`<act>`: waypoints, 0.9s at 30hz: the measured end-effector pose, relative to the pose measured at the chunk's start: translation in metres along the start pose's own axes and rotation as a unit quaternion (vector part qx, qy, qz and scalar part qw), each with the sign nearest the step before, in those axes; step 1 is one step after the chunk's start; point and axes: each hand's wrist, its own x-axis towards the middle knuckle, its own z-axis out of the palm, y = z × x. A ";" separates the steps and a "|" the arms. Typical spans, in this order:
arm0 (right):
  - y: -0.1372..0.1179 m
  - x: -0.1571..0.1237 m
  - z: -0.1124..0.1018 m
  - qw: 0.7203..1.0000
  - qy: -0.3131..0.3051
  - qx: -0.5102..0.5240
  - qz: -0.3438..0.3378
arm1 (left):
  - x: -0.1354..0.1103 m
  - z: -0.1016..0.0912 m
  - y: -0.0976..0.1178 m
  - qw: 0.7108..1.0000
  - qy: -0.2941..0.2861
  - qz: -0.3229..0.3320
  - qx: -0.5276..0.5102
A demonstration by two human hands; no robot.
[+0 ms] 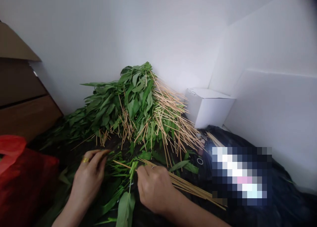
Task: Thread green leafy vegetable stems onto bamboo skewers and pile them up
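My right hand (155, 188) is closed around thin wooden sticks (195, 190), whose long ends run out to the lower right. One stick's tip pokes out left of its knuckles. Against its thumb side stand light green stems (133, 169), with a broad leaf (125, 208) hanging below. My left hand (92, 170), wearing a gold ring, has its fingers pinched together just left of cut green stems and leaves (117, 174). What those fingers hold, if anything, I cannot make out.
Behind the hands, a heap of leafy stems (104, 108) and wooden sticks (173, 114) leans against the wall. A white box (210, 106) stands right of it. On the left are a red bag (32, 177) and a cardboard box (22, 85). Black plastic sheeting (279, 187) lies right, beside a blurred-out bright patch.
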 end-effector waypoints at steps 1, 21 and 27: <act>0.000 0.000 0.000 1.000 0.003 0.003 0.004 | 0.001 -0.002 0.003 1.000 0.009 -0.014 -0.015; 0.001 -0.007 0.016 0.996 0.051 0.056 0.043 | -0.004 -0.011 0.022 0.857 -0.044 -0.260 -0.442; 0.001 -0.007 0.019 0.993 0.107 0.039 0.026 | -0.007 -0.010 0.021 0.805 -0.030 -0.269 -0.528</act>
